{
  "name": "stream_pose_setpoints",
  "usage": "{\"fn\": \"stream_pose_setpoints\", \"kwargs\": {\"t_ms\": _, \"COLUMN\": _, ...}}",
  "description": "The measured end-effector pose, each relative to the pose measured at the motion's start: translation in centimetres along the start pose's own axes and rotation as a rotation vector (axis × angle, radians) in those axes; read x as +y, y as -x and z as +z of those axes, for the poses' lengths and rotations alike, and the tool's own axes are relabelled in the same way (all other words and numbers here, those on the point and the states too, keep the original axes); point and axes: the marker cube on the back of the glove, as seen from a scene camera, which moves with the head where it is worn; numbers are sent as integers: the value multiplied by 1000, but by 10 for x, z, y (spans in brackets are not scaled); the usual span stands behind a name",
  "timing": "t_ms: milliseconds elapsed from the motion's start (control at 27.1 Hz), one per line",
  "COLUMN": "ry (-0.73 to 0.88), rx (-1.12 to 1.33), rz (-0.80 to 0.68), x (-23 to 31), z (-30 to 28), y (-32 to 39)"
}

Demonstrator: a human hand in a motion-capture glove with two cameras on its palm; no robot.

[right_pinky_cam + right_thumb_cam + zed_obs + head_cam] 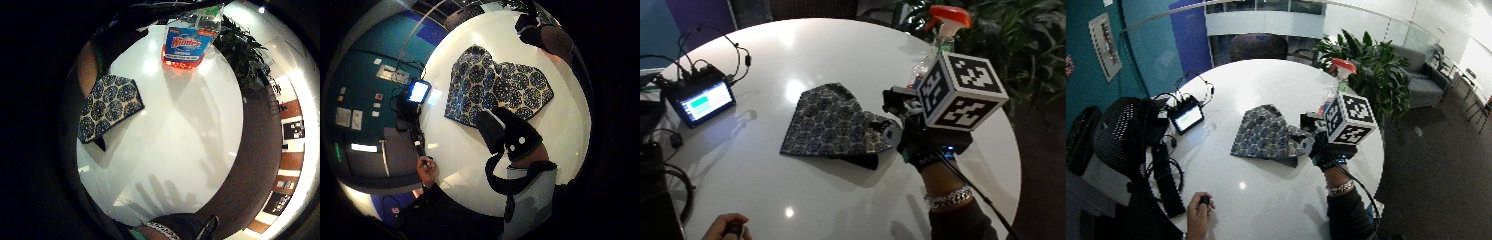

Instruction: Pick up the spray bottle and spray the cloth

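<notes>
A clear spray bottle with an orange-red trigger head and a blue label stands upright near the table's right edge, partly hidden in the outside view. The little finger side palm view shows the spray bottle standing alone on the white top, with nothing touching it. A blue patterned cloth lies folded at the table's middle. My gloved right hand hovers above the table between the cloth's right corner and the bottle, holding nothing. Its fingers reach out over the cloth, and their shadow on the table looks spread.
A small lit monitor with cables sits at the table's left edge. A leafy plant stands behind the bottle, off the table. The bare left hand holds a small black object at the near edge.
</notes>
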Motion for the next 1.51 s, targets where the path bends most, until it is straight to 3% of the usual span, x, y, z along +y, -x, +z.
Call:
{"fn": "stream_pose_setpoints", "kwargs": {"t_ms": 737, "ry": -25, "rx": -3, "rz": 75, "x": -15, "z": -4, "y": -8}}
{"fn": "stream_pose_setpoints", "kwargs": {"t_ms": 1142, "ry": -163, "rx": 44, "rz": 240, "x": -53, "z": -34, "y": -34}}
{"fn": "stream_pose_setpoints", "kwargs": {"t_ms": 1510, "ry": -315, "rx": -121, "rz": 357, "x": -79, "z": -26, "y": -70}}
